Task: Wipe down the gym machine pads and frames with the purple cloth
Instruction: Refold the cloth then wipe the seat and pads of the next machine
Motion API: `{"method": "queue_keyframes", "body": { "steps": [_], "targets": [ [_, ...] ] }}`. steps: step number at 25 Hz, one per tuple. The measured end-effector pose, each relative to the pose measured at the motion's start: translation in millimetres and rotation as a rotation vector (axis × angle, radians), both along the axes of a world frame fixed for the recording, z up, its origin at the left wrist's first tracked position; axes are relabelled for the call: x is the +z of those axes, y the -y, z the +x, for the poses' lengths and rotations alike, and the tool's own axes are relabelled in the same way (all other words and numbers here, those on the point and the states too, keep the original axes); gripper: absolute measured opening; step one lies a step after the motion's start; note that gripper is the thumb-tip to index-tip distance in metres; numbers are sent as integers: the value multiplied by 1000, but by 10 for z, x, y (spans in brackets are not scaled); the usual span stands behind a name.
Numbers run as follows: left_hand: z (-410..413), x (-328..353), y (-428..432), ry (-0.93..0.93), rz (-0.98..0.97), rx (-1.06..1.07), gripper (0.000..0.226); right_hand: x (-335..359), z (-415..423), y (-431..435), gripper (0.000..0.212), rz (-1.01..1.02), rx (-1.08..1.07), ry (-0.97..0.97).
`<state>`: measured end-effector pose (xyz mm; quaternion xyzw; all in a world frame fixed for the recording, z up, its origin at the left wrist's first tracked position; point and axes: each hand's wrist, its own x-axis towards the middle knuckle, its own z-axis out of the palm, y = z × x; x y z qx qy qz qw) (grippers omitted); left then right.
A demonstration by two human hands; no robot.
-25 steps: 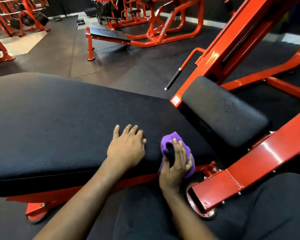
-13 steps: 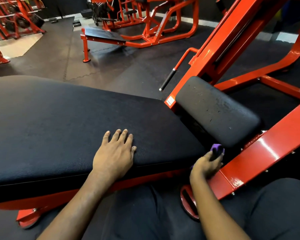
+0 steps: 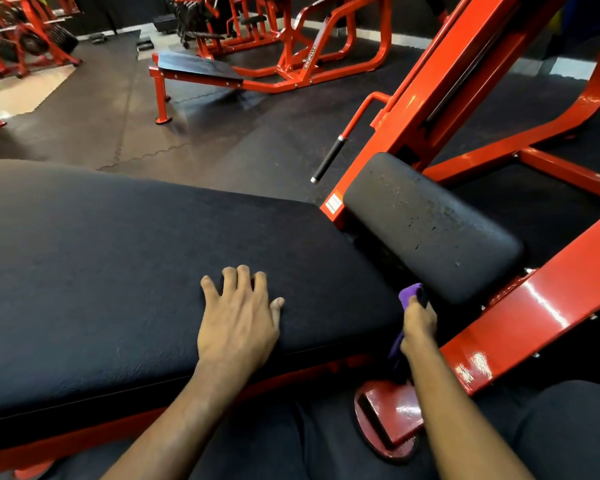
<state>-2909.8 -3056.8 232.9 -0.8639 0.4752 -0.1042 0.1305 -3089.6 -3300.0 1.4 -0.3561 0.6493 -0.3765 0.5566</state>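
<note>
From my seat, my left hand (image 3: 238, 323) lies flat at about seven o'clock on the big pad (image 3: 118, 271), fingers straight and spread, holding nothing and only bracing me. My right hand (image 3: 418, 323), at about five o'clock, has its fingers curled tight round the purple cloth (image 3: 409, 294). A bunched end of the cloth pokes out above the fist and touches the low near corner of the small pad (image 3: 430, 226), and a tail of it hangs down past the wrist. The fist sits in the gap between the two pads, just beside the red beam (image 3: 534, 317) at four o'clock. I judge the step in hand to be wiping the small pad's near edge and the gap beside it. To do it well I would spread the cloth wider under the fingers so that more of it meets the surface, then press firmly and draw it along the edge toward one o'clock. The top of the small pad looks speckled, so slow overlapping strokes seem wise there. I would mind the hanging tail, which could snag on the red foot plate (image 3: 388, 417) below it. As for containers, I see no bucket or bottle. The nearest thing is the rack (image 3: 32, 39) far off at ten o'clock, with dark round weights on it.
</note>
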Motion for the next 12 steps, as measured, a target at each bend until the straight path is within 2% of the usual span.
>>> {"method": "queue_keyframes", "body": {
  "steps": [3, 5, 10, 12],
  "targets": [
    [20, -43, 50, -6, 19, 5, 62, 597, 62, 41, 20, 23, 306, 47],
    [25, -62, 61, -11, 16, 8, 63, 784, 251, 246, 18, 11, 473, -55],
    [27, -80, 63, -31, 6, 25, 68, 93, 910, 1181, 67, -75, 719, -311],
    [33, -79, 71, -33, 16, 45, 66, 390, 803, 906, 64, -108, 726, -444]
  ]
}}
